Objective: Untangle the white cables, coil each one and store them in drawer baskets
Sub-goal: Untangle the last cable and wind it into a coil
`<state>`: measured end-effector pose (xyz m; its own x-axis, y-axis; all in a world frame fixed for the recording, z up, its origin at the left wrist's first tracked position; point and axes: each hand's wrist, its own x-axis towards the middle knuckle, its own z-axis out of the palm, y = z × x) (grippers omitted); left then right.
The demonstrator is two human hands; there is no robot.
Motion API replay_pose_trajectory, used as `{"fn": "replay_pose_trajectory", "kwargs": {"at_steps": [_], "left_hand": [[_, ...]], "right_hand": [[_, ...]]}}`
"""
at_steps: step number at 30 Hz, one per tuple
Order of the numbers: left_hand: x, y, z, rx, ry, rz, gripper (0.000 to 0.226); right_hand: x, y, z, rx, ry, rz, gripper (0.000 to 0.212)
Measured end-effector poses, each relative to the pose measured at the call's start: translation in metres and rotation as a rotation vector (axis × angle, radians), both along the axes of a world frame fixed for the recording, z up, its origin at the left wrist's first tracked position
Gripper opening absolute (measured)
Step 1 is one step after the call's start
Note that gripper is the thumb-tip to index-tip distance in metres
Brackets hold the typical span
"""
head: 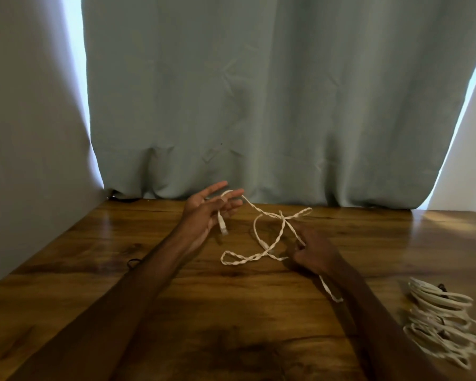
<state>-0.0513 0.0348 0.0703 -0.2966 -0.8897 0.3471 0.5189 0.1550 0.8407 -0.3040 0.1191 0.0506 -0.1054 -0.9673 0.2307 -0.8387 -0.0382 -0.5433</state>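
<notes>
A white twisted cable (270, 237) lies in loose loops on the wooden table (121, 270). My left hand (204, 213) is raised above the table with fingers spread; the cable drapes over its middle fingers and the connector end (223, 228) hangs down across the palm. My right hand (311, 251) rests on the table to the right and pinches another stretch of the same cable, whose tail (331, 291) runs back along my forearm. A heap of coiled white cables (440, 317) lies at the table's right edge.
A grey-green curtain (259, 105) hangs right behind the table's far edge. A wall closes in the left side. A small dark band (134, 262) lies on the table beside my left forearm. No drawer or basket is in view.
</notes>
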Motion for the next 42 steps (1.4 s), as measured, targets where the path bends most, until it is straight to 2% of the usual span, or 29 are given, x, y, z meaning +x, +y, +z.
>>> {"fn": "replay_pose_trajectory", "kwargs": {"at_steps": [2, 3, 7, 11, 13, 15, 17, 19, 21, 23, 27, 28, 31, 32, 34, 35, 39, 42], "left_hand": [[0.002, -0.001, 0.002, 0.083, 0.126, -0.028, 0.039], [0.003, -0.003, 0.001, 0.104, 0.141, -0.011, 0.038], [0.018, -0.019, 0.0, 0.145, 0.16, 0.14, 0.031], [0.044, -0.035, 0.005, 0.221, 0.296, 0.302, 0.029], [0.052, -0.037, 0.006, 0.242, 0.308, 0.362, 0.031], [0.052, -0.035, 0.006, 0.228, 0.293, 0.389, 0.031], [0.045, -0.029, 0.005, 0.171, 0.208, 0.4, 0.031], [0.031, -0.019, 0.002, 0.109, 0.06, 0.381, 0.031], [0.017, -0.009, -0.001, 0.046, -0.059, 0.343, 0.03], [0.006, -0.002, -0.003, -0.018, -0.142, 0.317, 0.029], [-0.003, 0.003, -0.002, -0.1, -0.201, 0.248, 0.03], [-0.003, 0.004, 0.0, -0.107, -0.199, 0.21, 0.031], [-0.006, 0.007, 0.006, -0.106, -0.149, 0.012, 0.033], [-0.007, 0.009, 0.008, -0.108, -0.136, -0.043, 0.033], [-0.006, 0.01, 0.011, -0.11, -0.129, -0.088, 0.033], [-0.005, 0.011, 0.012, -0.098, -0.13, -0.09, 0.034], [0.001, 0.01, 0.015, 0.075, -0.24, -0.096, 0.038], [-0.002, 0.014, 0.009, 0.163, -0.4, -0.22, 0.043]], "right_hand": [[0.001, 0.0, 0.0, 0.029, 0.059, -0.024, 0.09], [0.0, 0.0, 0.0, 0.036, 0.09, -0.046, 0.087], [-0.016, -0.004, -0.004, -0.09, 0.147, -0.145, 0.036], [-0.042, -0.018, -0.016, -0.27, -0.106, -0.353, 0.021], [-0.051, -0.024, -0.02, -0.305, -0.253, -0.47, 0.021], [-0.052, -0.025, -0.021, -0.351, -0.307, -0.496, 0.021], [-0.045, -0.023, -0.017, -0.362, -0.345, -0.429, 0.018], [-0.036, -0.021, -0.012, -0.321, -0.356, -0.323, 0.032], [-0.029, -0.02, -0.006, -0.274, -0.215, -0.252, 0.055], [-0.02, -0.016, -0.001, -0.305, -0.065, -0.174, 0.063], [0.009, -0.006, 0.008, -0.663, 0.025, 0.032, 0.054], [0.02, -0.008, 0.009, -0.681, 0.028, 0.092, 0.053], [0.056, -0.02, 0.004, -0.529, 0.038, 0.27, 0.056], [0.065, -0.027, 0.0, -0.513, 0.027, 0.316, 0.05], [0.073, -0.039, -0.005, -0.571, -0.025, 0.321, 0.026], [0.072, -0.045, -0.006, -0.604, -0.063, 0.287, 0.021], [0.054, -0.068, -0.008, -0.669, -0.229, 0.146, 0.026], [0.054, -0.073, -0.008, -0.724, -0.204, 0.073, 0.024]]}}
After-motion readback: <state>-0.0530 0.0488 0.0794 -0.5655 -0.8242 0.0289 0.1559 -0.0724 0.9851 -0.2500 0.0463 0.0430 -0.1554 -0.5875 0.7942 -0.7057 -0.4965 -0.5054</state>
